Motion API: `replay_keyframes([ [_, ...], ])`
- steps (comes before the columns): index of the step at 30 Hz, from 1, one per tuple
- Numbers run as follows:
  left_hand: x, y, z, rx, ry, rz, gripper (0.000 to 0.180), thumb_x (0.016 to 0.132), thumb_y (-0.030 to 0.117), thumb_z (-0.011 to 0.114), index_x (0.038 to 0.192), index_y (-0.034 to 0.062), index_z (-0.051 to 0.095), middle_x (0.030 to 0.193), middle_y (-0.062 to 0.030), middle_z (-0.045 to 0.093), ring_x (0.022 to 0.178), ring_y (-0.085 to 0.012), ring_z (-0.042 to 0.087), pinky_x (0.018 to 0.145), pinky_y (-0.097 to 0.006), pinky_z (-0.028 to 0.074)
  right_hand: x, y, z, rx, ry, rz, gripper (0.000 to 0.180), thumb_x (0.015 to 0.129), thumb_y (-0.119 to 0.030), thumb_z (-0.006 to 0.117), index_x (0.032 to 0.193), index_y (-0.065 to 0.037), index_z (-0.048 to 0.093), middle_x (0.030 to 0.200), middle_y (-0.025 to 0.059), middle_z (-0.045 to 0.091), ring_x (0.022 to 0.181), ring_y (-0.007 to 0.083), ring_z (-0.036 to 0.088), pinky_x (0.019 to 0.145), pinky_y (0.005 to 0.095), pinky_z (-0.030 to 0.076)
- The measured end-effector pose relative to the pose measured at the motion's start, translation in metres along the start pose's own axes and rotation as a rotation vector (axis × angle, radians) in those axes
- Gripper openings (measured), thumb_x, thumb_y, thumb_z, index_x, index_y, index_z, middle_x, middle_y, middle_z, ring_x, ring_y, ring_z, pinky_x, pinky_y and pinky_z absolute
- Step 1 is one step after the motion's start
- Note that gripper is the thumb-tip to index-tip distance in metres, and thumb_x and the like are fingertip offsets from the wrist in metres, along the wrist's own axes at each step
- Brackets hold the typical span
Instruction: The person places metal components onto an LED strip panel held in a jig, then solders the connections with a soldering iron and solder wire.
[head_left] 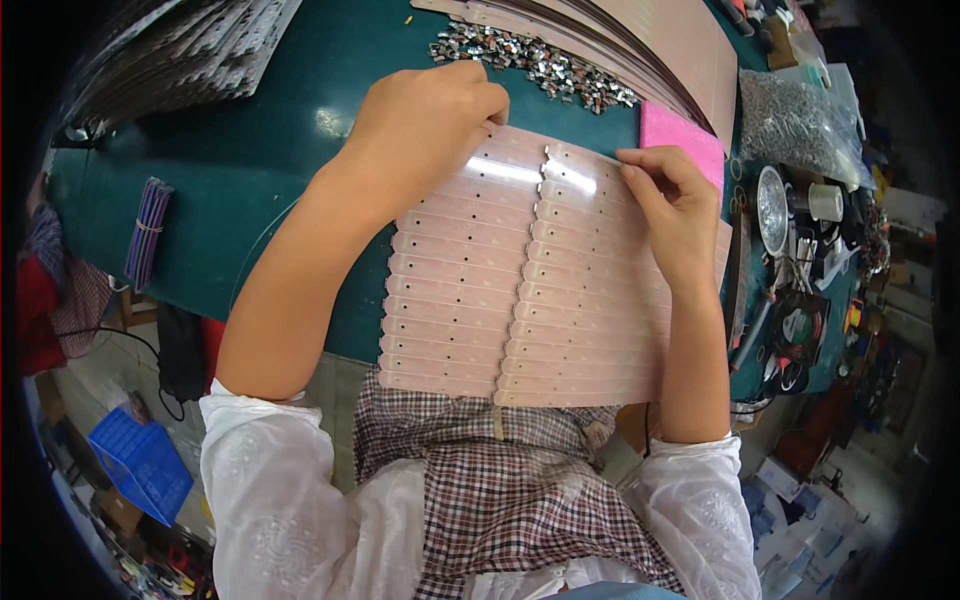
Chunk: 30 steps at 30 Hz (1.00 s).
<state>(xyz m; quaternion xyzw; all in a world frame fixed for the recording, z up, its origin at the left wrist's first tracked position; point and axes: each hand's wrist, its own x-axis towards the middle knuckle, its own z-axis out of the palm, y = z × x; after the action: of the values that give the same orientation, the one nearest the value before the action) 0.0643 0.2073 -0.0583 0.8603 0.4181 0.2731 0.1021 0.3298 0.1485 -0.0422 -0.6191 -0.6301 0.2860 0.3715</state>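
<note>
A pale pink panel [590, 270], scored into many narrow strips with small dark holes, lies in front of me and overhangs the near table edge above my lap. A scalloped metallic edge runs down its middle. My left hand [430, 115] is closed, its fingertips pinched together at the panel's far edge; what they hold is hidden. At the far right corner my right hand [680, 200] grips the panel's edge between thumb and forefinger. Just beyond the panel, a pile of small metal clips [540, 65] is spread on the green table [290, 190].
Stacked panels [660, 45] lie at the far right, beside a pink pad [680, 135]. More panels [190, 60] stand at the far left, near a banded purple bundle [150, 232]. Rightward are a bag of small metal parts [800, 120], a metal dish [771, 205] and tools.
</note>
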Motion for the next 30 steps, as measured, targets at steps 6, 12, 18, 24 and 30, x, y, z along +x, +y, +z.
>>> replay_keyframes([
  [6, 0.005, -0.007, -0.012, -0.295, -0.043, -0.154, 0.011, 0.085, 0.012, 0.071, 0.093, 0.0051, 0.074, 0.087, -0.0083, 0.069, 0.079, -0.0249, 0.066, 0.070, -0.034, 0.051, 0.002, -0.004, -0.004, -0.064, -0.007, -0.002, 0.015, 0.088, -0.001, 0.068, 0.103, 0.001, 0.073, 0.089, 0.0076, 0.069, 0.080, 0.0130, 0.063, 0.075, 0.0261, 0.050],
  [12, 0.014, -0.026, 0.009, -0.082, 0.193, -0.236, 0.014, 0.085, 0.015, 0.072, 0.096, 0.0060, 0.075, 0.090, -0.0070, 0.070, 0.081, -0.0240, 0.066, 0.074, -0.034, 0.051, 0.003, -0.004, -0.007, -0.065, -0.010, 0.076, 0.015, 0.087, -0.002, 0.070, 0.102, 0.001, 0.073, 0.087, 0.0085, 0.071, 0.077, 0.0135, 0.065, 0.073, 0.0264, 0.051],
  [18, 0.021, -0.025, 0.010, -0.005, 0.143, -0.247, 0.015, 0.085, 0.017, 0.073, 0.095, 0.0068, 0.075, 0.093, -0.0062, 0.069, 0.083, -0.0239, 0.067, 0.076, -0.034, 0.052, 0.008, -0.007, -0.008, -0.158, -0.065, -0.022, 0.012, 0.087, -0.003, 0.070, 0.097, 0.002, 0.072, 0.088, 0.0098, 0.070, 0.077, 0.0159, 0.065, 0.072, 0.0282, 0.051],
  [24, 0.017, -0.022, 0.004, -0.051, 0.088, -0.269, 0.014, 0.084, 0.016, 0.074, 0.095, 0.0074, 0.076, 0.091, -0.0066, 0.069, 0.083, -0.0235, 0.067, 0.076, -0.034, 0.052, 0.010, -0.009, -0.004, -0.203, -0.082, -0.041, 0.011, 0.089, -0.005, 0.068, 0.096, 0.003, 0.070, 0.089, 0.0116, 0.069, 0.078, 0.0203, 0.064, 0.073, 0.0313, 0.051],
  [30, 0.016, -0.020, 0.000, -0.012, 0.082, -0.261, 0.014, 0.083, 0.016, 0.074, 0.093, 0.0068, 0.075, 0.085, -0.0058, 0.069, 0.080, -0.0233, 0.066, 0.073, -0.034, 0.051, 0.009, -0.006, -0.002, -0.191, -0.094, -0.036, 0.012, 0.091, -0.007, 0.067, 0.096, 0.003, 0.069, 0.088, 0.0123, 0.068, 0.078, 0.0209, 0.064, 0.073, 0.0317, 0.051],
])
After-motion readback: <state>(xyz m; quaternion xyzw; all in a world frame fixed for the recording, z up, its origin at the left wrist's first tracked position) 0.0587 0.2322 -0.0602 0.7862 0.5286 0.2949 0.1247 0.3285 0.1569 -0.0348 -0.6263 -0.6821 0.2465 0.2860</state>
